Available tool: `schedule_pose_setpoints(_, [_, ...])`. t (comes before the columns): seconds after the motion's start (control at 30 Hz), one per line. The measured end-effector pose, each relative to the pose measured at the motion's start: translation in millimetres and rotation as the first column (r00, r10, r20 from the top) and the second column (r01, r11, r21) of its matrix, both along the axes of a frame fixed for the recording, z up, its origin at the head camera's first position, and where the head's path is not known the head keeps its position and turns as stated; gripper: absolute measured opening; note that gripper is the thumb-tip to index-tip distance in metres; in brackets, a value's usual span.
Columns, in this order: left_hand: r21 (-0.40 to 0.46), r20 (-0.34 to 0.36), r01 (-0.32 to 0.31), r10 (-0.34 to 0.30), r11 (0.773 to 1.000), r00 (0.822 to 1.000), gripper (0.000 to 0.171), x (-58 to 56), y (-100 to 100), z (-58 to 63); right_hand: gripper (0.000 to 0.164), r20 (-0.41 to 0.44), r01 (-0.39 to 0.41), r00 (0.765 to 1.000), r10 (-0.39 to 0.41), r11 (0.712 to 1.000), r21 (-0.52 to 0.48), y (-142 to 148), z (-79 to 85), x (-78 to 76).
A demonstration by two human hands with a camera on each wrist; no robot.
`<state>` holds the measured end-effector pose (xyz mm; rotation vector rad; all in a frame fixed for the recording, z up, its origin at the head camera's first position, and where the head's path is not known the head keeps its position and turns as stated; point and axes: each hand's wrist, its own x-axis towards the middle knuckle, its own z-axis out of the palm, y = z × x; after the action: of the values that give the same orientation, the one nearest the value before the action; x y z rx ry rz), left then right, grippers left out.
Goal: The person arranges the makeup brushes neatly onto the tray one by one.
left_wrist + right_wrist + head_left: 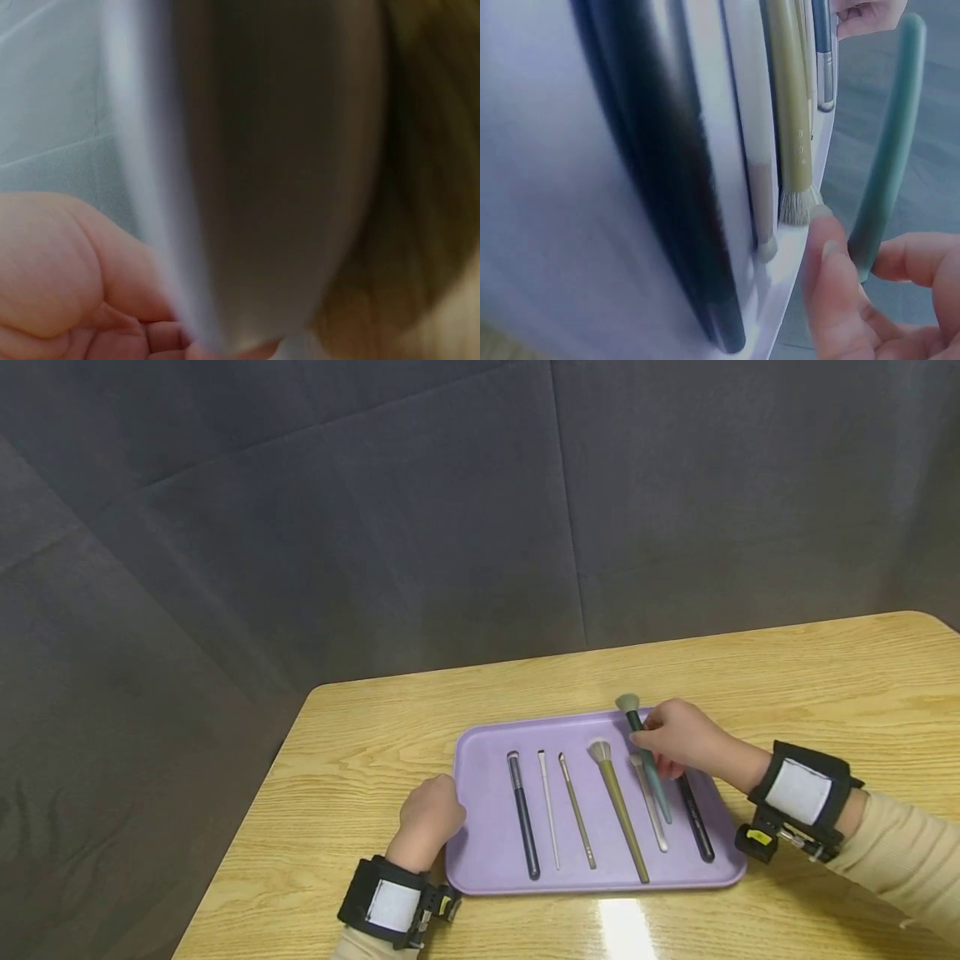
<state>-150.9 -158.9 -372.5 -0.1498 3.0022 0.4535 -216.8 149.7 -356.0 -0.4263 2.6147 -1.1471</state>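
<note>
My right hand [682, 737] pinches a green makeup brush [657, 789] near its dark ferrule, bristles pointing away over the far rim. In the right wrist view, the green handle [896, 135] rises from between thumb and fingers. My left hand [433, 812] grips the left edge of a lilac tray [480, 810]; its fingers curl by the blurred tray rim [150, 150] in the left wrist view. On the tray lie a navy brush [525, 818], a thin white brush [549, 814], a thin tan brush [577, 814], an olive brush [622, 810], a pale brush [651, 806] and a black brush [696, 822].
The tray sits on a light wooden table [360, 735]. Behind the table hangs a dark grey cloth [420, 543]. Each wrist wears a black strap with a small camera. Light reflects off the table's front part.
</note>
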Motion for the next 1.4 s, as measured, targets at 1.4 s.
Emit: schedule_pose_setpoints(1.4, [0.031,0.002,-0.001,0.001,1.0,1.0,0.007,3.2,4,3.5,0.021,0.003,-0.017,1.0,0.017,0.999,-0.032,-26,-2.1,5.3])
